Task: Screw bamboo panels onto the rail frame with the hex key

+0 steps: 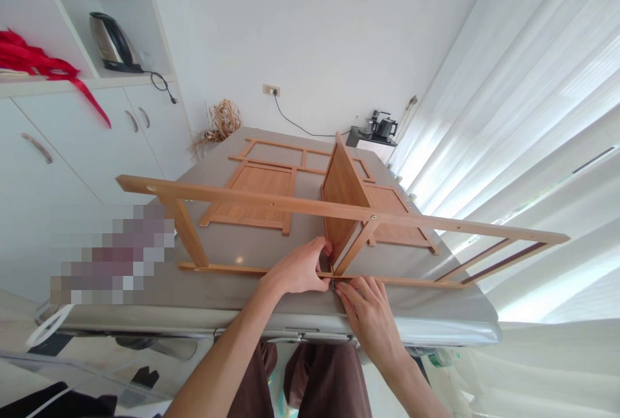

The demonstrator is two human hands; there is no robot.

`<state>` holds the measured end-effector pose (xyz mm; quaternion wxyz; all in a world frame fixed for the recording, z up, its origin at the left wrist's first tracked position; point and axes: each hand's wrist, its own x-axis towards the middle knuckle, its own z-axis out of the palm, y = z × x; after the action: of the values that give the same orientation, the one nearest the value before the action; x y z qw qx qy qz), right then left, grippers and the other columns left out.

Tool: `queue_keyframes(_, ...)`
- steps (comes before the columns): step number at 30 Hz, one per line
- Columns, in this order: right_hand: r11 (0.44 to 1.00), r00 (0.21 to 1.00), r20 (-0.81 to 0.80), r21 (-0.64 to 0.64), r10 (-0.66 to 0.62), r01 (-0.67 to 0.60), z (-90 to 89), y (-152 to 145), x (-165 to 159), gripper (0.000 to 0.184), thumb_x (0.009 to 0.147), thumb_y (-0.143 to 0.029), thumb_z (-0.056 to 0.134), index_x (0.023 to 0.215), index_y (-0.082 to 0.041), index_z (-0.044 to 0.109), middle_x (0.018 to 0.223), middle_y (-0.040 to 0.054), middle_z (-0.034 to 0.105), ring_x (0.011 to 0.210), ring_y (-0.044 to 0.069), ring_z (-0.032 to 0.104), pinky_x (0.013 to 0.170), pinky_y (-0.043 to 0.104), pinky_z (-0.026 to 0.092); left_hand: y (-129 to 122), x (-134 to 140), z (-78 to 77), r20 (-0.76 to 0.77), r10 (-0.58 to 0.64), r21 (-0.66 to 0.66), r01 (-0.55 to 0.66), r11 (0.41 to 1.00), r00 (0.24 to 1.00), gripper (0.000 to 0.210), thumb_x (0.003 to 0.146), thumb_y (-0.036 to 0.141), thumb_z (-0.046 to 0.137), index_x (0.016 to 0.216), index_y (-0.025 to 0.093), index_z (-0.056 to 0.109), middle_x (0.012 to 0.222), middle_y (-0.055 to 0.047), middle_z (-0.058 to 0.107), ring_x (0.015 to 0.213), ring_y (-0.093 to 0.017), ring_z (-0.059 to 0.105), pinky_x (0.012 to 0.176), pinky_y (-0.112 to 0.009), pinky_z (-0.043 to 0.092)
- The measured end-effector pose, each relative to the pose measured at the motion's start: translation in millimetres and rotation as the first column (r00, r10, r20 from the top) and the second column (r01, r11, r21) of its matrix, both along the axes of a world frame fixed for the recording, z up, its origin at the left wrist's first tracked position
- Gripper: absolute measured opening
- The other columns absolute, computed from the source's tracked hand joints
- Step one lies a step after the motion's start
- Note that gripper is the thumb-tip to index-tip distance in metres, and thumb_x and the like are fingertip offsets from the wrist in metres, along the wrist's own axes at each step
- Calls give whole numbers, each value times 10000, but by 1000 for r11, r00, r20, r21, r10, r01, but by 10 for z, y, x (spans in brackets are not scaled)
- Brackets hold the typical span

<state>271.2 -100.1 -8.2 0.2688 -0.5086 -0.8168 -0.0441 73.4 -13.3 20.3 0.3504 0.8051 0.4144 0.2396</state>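
Note:
A light-brown wooden frame (242, 197) stands on its long edge across the near part of the grey table. An upright wooden panel (346, 179) meets it crosswise near the middle, with a metal fastener (373, 217) in the upper rail. My left hand (300, 269) is closed around the lower rail (227, 269) at the panel's bottom corner, thumb in front and fingers behind. Just right of it, my right hand (368, 305) pinches something small and dark against the rail's near face; the fingertips mostly hide it.
Flat wooden panels (261, 192) and a thin ladder-like frame (271, 143) lie on the table (217, 298) beyond. A kettle (111, 43) sits on the left shelf, a black pot (386, 127) on a far stand. Curtains (533, 114) hang at right. A pixelated patch covers the table's left side.

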Motion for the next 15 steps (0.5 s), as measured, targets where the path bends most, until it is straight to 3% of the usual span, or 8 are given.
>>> queue_keyframes(11, 999, 999, 10, -19, 41, -41, 33, -32, 23, 221, 993, -96, 447, 1014, -211, 635, 912, 37, 607, 890, 194, 526, 964, 404, 361, -1, 26, -9, -31, 13, -7, -13, 1000, 999, 490, 660, 250, 734, 1088, 239, 494, 820, 37, 639, 689, -177, 629, 619, -266, 431)
queue_keyframes(15, 1000, 999, 35, -15, 10, -9, 14, -65, 23, 210, 974, -92, 469, 1002, -207, 643, 875, 38, 551, 842, 191, 491, 884, 371, 399, 9, 28, -15, -11, 8, -10, -8, 1000, 1000, 476, 668, 239, 724, 1079, 236, 483, 867, 34, 645, 692, -165, 626, 631, -264, 438)
